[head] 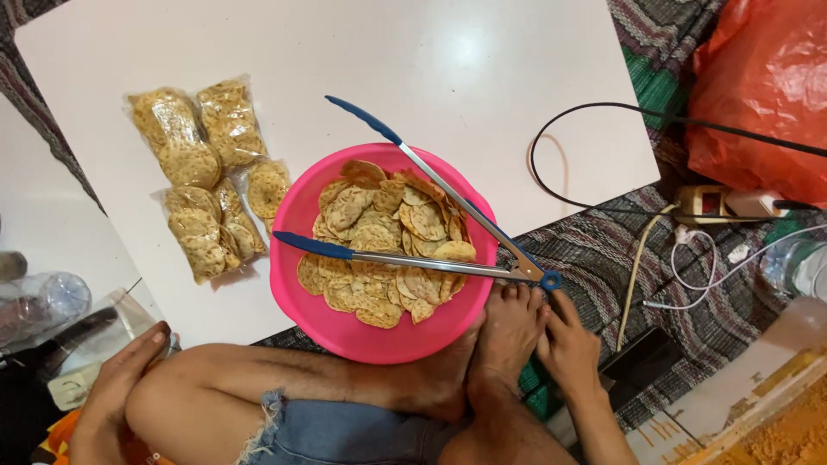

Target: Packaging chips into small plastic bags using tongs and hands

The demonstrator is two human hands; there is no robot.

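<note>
Tongs [431, 228] with blue-tipped arms lie spread wide across a pink bowl [297, 211], their hinge end with a blue ring hanging past the rim at about four o'clock. One arm runs up to eleven o'clock, its blue tip out over the white board [482, 60]; the other stretches toward nine o'clock, its tip over the bowl's left rim. The right hand [568, 344] sits just below the hinge, fingers curled loosely, fingertips right at the blue ring; whether they actually touch it cannot be told, and nothing is clasped inside the hand. It presses against a bare foot [508, 331] tucked at the bowl's five o'clock edge.

Inside the bowl lies a heap of flat, round, speckled golden crackers [383, 250], overlapping and covering most of the bottom.

At nine to ten o'clock from the bowl, on the same board, lie several sealed clear bags [202, 172] stuffed with the same crackers, touching one another, the nearest just beside the bowl's rim.

The left hand [116, 387] rests at seven o'clock, fingers open and flat beside the bent knee, gripping nothing.

Farther out at three o'clock, a black cable [603, 108] loops over the board's edge toward a power strip [724, 205] on a striped mat [603, 250], with an orange plastic bag [767, 86] at one o'clock.
</note>
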